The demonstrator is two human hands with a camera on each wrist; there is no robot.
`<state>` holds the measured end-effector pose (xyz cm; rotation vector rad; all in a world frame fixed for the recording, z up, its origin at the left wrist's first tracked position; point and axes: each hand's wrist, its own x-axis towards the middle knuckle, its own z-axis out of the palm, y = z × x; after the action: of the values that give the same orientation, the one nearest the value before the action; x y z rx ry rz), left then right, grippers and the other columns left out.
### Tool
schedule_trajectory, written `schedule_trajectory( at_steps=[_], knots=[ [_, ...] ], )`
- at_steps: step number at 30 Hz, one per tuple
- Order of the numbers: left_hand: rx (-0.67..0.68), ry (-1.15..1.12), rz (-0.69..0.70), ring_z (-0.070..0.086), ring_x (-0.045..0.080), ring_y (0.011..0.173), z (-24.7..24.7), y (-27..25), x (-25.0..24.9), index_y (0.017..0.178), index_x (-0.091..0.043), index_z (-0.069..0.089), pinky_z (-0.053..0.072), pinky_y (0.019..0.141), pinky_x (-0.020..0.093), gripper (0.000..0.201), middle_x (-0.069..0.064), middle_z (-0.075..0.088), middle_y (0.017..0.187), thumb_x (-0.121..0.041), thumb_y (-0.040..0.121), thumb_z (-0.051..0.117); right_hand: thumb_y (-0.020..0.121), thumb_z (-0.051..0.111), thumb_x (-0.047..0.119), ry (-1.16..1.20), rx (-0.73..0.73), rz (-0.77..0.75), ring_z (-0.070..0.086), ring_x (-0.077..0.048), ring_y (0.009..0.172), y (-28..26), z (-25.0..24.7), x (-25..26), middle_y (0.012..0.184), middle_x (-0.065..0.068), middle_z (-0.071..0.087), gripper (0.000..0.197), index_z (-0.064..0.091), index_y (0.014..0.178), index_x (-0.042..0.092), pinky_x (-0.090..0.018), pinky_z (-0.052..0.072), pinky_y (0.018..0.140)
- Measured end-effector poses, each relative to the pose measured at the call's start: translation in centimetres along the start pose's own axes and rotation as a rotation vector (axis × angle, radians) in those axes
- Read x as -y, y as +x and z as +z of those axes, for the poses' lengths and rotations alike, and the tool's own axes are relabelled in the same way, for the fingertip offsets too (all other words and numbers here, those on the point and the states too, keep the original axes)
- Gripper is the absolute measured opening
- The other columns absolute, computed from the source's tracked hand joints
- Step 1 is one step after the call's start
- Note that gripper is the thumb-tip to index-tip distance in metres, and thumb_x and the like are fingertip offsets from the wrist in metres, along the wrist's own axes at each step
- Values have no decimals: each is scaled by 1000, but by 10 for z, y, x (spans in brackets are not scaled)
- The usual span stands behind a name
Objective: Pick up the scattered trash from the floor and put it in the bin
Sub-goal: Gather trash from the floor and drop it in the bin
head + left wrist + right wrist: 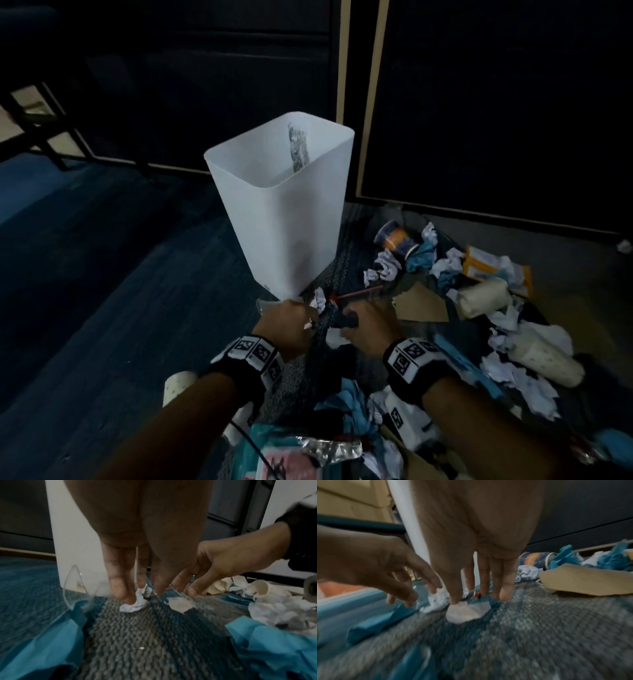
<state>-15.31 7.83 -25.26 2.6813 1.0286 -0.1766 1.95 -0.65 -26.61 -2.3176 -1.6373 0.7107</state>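
Both hands reach down to the carpet [154, 635] by the upright bin [284, 212]. Left hand [137, 555] fingers straight, touching a paper wad [135, 604]; right hand [481, 545] spread, thumb on a flat scrap [465, 612], seemingly not gripping.

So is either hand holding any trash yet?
Not lifted yet. The left hand touches a crumpled paper ball with its fingertips, and the right hand touches a flat white scrap. Both lie on the carpet.
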Motion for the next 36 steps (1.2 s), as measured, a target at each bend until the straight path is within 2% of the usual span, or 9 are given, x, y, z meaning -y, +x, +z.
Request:
schedule_trajectory(
  at_steps=[2, 4, 8, 13, 20, 23, 26, 31, 36],
  knots=[
    [61, 95, -9, 58, 33, 107, 9, 4, 1, 129, -21, 53, 51, 79, 40, 43, 10, 58, 122, -23, 87, 53, 89, 69, 33, 15, 77, 11, 58, -31, 116, 2, 7, -1, 131, -12, 59, 49, 56, 131, 10, -40, 51, 92],
    [117, 131, -23, 55, 35, 112, 18, 11, 2, 143, -21, 35, 49, 79, 44, 58, 11, 50, 132, -20, 88, 52, 85, 73, 34, -10, 121, 25, 57, -34, 115, 4, 15, -4, 130, -16, 57, 54, 55, 129, 7, -44, 52, 92],
    [198, 125, -45, 45, 35, 127, 28, 20, -1, 152, -24, 17, 48, 91, 48, 67, 13, 34, 146, -17, 93, 48, 87, 70, 37, -60, 76, 31, 56, -36, 113, 5, 25, -6, 125, -17, 58, 50, 60, 122, 4, -44, 51, 90],
    [185, 110, -89, 46, 38, 124, 36, 22, -5, 138, -16, 44, 50, 90, 50, 41, 17, 35, 141, -16, 97, 44, 91, 60, 14, -194, 22, -54, 58, -36, 106, 5, 36, -9, 113, -13, 59, 15, 69, 102, 8, -44, 52, 82],
    [158, 224, -10, 57, 31, 113, 26, -2, -9, 132, -17, 49, 46, 76, 36, 35, 12, 47, 136, -14, 97, 44, 98, 58, 27, -126, -75, -70, 60, -29, 93, -7, 31, -20, 105, -8, 57, 23, 72, 90, 11, -35, 48, 71],
    [70, 187, 3, 59, 33, 103, 25, -14, -11, 123, -22, 53, 50, 72, 37, 31, 6, 53, 126, -15, 93, 48, 95, 61, 28, -54, -134, -53, 61, -29, 87, -10, 24, -21, 95, -7, 58, 23, 74, 80, 15, -39, 52, 69],
    [-44, 89, 1, 60, 33, 96, 13, -22, -13, 120, -28, 57, 50, 69, 38, 36, 1, 55, 122, -12, 88, 51, 92, 65, 28, -6, -240, -55, 62, -27, 85, -16, 8, -17, 94, -6, 63, 15, 77, 86, 20, -41, 53, 70],
    [-413, -66, 46, 64, 29, 79, -33, -36, -17, 112, -34, 62, 53, 62, 39, 28, -7, 59, 111, -18, 90, 54, 88, 71, 25, 133, -455, -114, 62, -22, 73, -20, -29, 0, 78, -4, 68, 14, 72, 78, 16, -35, 51, 60],
    [-780, -162, 95, 59, 17, 58, -98, -40, -17, 108, -31, 67, 55, 60, 34, 25, -12, 63, 107, -17, 88, 63, 85, 75, 25, 350, -637, -151, 58, -10, 66, -19, -78, 30, 75, 7, 64, 13, 63, 86, 21, -30, 53, 61]
  ],
)
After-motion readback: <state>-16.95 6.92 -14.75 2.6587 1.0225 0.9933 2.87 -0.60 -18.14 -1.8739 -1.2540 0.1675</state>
